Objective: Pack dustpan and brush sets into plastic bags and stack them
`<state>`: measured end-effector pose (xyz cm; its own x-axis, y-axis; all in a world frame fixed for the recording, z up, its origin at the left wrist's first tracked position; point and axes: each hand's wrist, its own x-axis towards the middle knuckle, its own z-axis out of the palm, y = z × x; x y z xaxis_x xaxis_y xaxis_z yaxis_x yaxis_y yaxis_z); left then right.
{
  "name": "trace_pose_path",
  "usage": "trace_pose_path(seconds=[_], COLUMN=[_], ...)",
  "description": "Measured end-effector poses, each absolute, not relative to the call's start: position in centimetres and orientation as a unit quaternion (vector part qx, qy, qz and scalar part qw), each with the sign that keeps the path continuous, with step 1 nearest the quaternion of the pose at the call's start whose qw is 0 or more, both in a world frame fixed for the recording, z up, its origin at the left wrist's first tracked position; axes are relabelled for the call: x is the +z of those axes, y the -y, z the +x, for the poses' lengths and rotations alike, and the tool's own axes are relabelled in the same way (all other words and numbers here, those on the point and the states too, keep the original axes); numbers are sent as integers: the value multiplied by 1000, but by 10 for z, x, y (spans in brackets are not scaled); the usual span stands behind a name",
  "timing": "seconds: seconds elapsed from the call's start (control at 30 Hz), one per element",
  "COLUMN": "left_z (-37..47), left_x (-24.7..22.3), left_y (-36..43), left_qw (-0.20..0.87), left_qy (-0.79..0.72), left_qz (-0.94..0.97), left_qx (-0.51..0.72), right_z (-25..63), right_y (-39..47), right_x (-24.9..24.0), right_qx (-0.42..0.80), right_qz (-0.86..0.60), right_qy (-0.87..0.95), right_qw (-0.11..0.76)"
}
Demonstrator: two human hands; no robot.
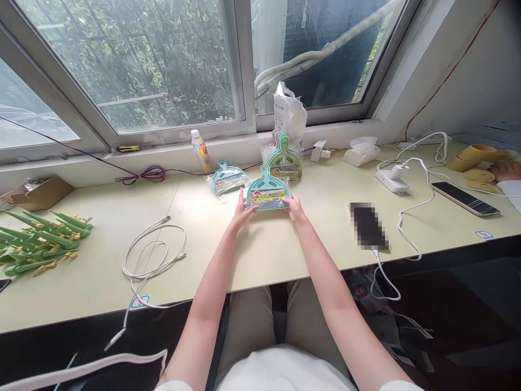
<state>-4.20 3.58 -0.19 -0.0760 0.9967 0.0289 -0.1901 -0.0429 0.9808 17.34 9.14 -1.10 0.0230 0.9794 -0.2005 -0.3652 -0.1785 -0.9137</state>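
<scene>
Between my two hands is a small teal dustpan set [266, 187] in clear wrap, a printed label across its front and its handle pointing away from me. My left hand [243, 210] grips its left lower corner, thumb on the front. The right lower corner is pinched by my right hand [294, 208]. Just behind to the left lies a blue-green dustpan set [228, 179] in loose plastic. A row of wrapped dustpan sets [285, 157], with green, pink and teal edges, leans by the sill behind the held one.
A juice bottle [201, 152], crumpled white bag [290, 111] and tissue pack [361, 151] stand along the back. White cable [154, 266] and green plastic pieces [44, 236] lie left. At right are a phone [369, 225], power strip [391, 180] and another person's hand [507, 170].
</scene>
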Motion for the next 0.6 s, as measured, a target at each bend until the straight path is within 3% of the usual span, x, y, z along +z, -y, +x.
trace_pose_path(seconds=[0.13, 0.3, 0.47, 0.6], left_z=[-42, -65, -114, -143], left_x=[-9, -6, -7, -10], left_y=[-46, -52, -64, -84], left_qw=[444, 345, 112, -1], left_qy=[-541, -567, -684, -745], left_qz=[391, 476, 616, 613], left_qx=[598, 577, 375, 263], right_z=[168, 167, 173, 173], right_y=[-88, -94, -105, -112], right_x=[-11, -13, -17, -21], right_qx=[620, 629, 624, 624], right_qz=[-445, -410, -376, -370], right_qy=[354, 302, 222, 200], right_qw=[541, 588, 648, 659])
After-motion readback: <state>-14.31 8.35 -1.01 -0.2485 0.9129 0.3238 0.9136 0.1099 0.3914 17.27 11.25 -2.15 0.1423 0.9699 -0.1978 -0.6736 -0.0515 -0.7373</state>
